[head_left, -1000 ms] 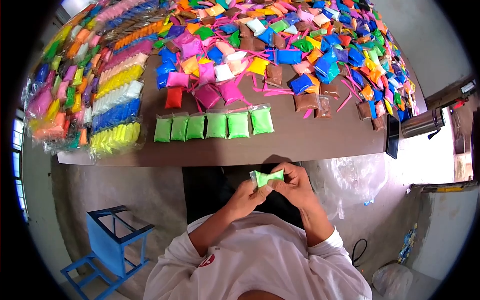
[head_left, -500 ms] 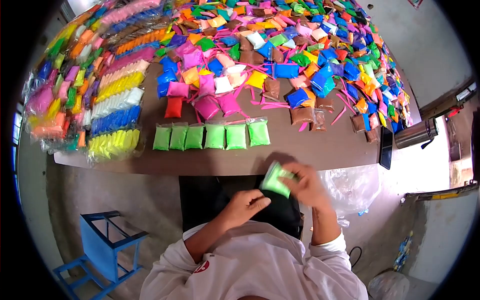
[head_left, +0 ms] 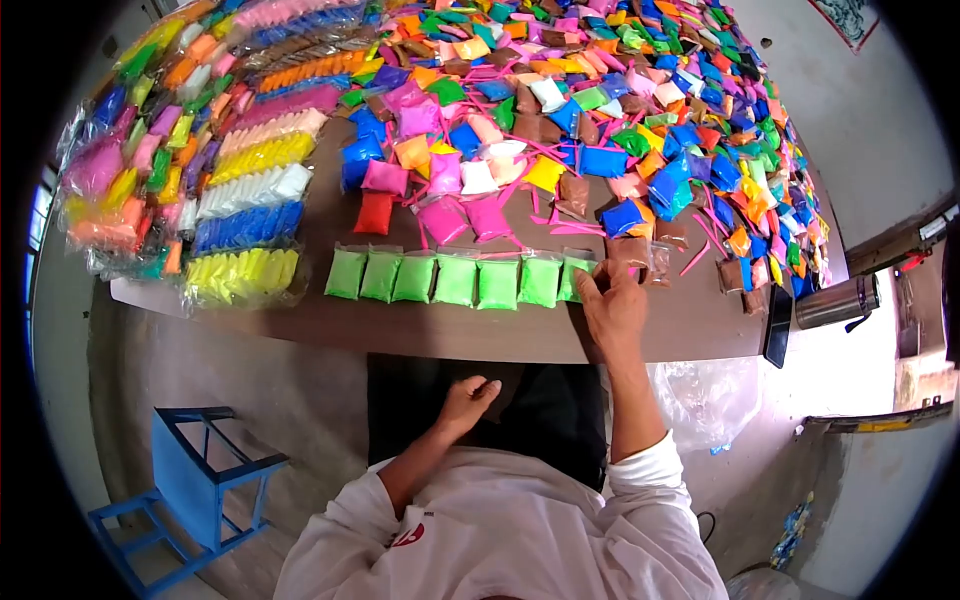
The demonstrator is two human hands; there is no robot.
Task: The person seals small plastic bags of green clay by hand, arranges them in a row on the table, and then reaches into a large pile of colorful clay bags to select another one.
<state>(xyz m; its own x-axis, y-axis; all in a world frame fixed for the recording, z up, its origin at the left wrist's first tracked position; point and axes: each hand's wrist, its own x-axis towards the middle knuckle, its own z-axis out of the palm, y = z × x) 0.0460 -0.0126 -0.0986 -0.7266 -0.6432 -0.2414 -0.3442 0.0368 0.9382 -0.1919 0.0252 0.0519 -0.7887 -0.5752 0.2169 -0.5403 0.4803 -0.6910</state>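
Your right hand [head_left: 612, 305] pinches the last green bag [head_left: 574, 277] on the table [head_left: 450, 330]; a bump could mess the row

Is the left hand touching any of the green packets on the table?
No, the left hand rests below the table edge, while the right hand is on the row's end green packet.

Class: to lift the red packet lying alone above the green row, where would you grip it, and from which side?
Pinch the red packet by its near short edge, coming from the table's front edge over the green row: it lies flat, with bare table around that end and pink packets crowding its far end.
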